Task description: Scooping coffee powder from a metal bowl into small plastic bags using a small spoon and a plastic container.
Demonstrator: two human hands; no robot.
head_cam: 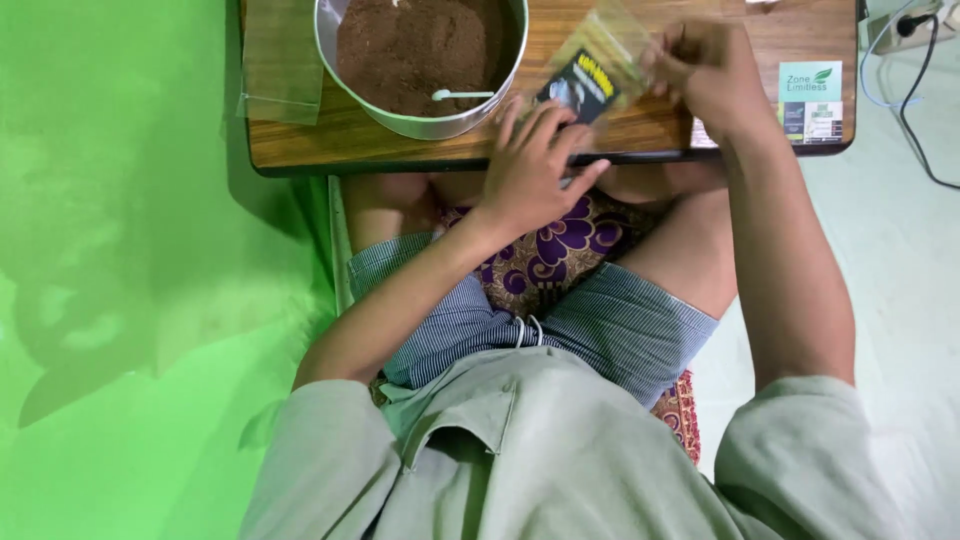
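**Pouch held over the worktop edge**

Green floor flanks a low wooden worktop. Head view: both hands hold a clear pouch with a black-and-yellow label. Left hand fingers pinch its lower end; right hand fingers grip the top. A bowl of brown powder with a white spoon sits just left; a careless elbow might tip it. A white-green rectangular packet lies at right.
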